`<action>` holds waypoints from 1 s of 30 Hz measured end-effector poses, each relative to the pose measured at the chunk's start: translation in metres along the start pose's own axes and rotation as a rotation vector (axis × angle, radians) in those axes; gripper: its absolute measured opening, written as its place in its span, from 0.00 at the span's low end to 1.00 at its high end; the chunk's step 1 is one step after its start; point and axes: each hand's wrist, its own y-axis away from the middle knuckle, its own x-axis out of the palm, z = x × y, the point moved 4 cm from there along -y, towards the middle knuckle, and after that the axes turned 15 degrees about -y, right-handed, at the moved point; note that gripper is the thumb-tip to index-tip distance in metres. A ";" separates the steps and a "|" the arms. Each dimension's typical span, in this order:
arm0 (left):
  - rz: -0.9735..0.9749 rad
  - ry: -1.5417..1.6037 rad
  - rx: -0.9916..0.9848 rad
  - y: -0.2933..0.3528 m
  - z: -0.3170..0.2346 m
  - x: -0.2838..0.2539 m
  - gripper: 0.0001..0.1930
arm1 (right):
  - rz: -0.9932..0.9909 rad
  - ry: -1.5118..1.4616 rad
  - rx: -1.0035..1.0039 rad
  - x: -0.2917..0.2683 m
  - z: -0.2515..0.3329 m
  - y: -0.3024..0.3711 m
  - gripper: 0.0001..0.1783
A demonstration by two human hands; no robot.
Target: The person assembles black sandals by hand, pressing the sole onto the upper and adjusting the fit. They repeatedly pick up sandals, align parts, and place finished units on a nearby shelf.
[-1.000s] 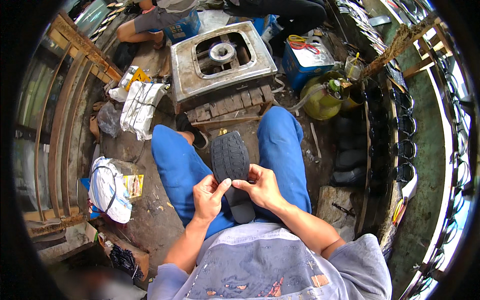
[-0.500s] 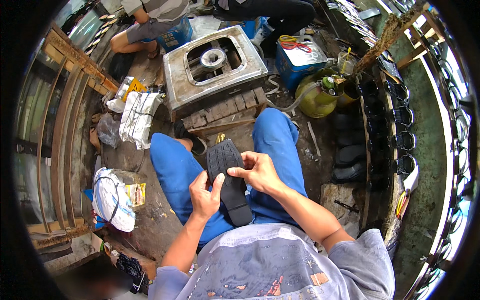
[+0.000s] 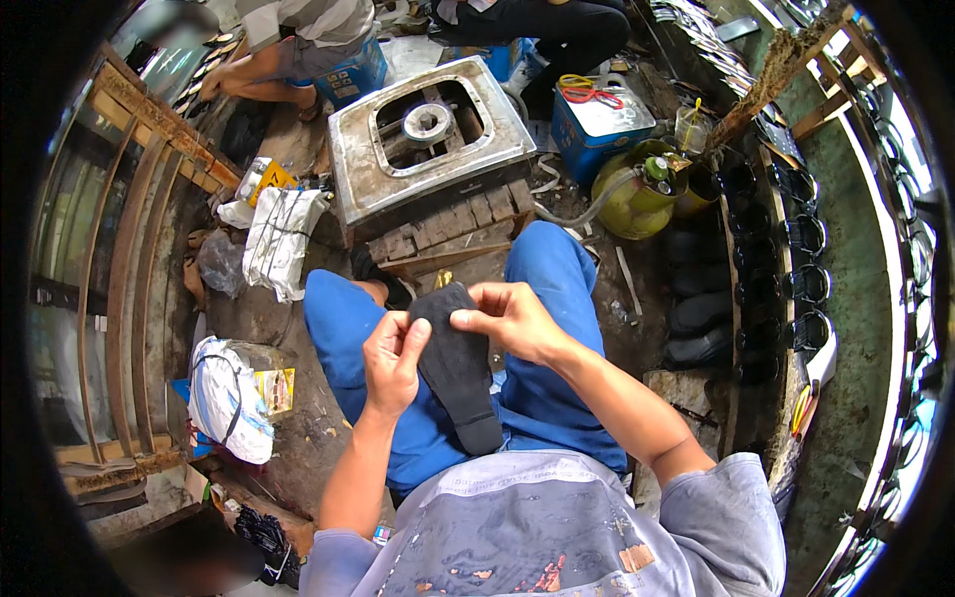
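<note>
Fingers of both hands are holding a black sole, each grip narrow. The left hand [image 3: 391, 360] is pinching its left edge near the broad end, thumb lying on the upper face; the right hand [image 3: 510, 320] is pinching the opposite edge, thumb likewise on top. The other fingertips are mostly hiding behind the sole; their exact placement cannot be told. The sole [image 3: 456, 383] is lying lengthwise above the lap, broad end pointing away, narrower end near the shirt [image 3: 517, 517]. Blue trousers [image 3: 542, 289] are showing on either side of it.

Beyond the knees, a metal stove [image 3: 363, 179] is standing above wooden slats [image 3: 438, 224]. To its right, a blue tin [image 3: 587, 139] and a green cylinder [image 3: 622, 209] are standing close together. On the left, a white bundle [image 3: 282, 249] and a white bag [image 3: 227, 393] are resting on the floor [image 3: 308, 428]. At the top, two people are sitting.
</note>
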 end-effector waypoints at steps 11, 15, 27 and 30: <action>-0.010 -0.101 0.104 -0.019 -0.024 -0.003 0.10 | -0.017 -0.016 -0.142 0.004 -0.003 -0.011 0.10; -0.009 -0.171 0.097 -0.018 -0.036 0.002 0.11 | 0.014 -0.152 -0.118 0.006 -0.003 -0.006 0.11; 0.884 1.020 -0.574 0.057 -0.030 0.068 0.39 | 0.396 -0.976 -0.689 -0.015 0.073 0.012 0.19; 0.781 0.876 -0.524 0.072 -0.025 0.062 0.29 | 0.076 -0.608 -0.579 -0.035 0.082 0.023 0.24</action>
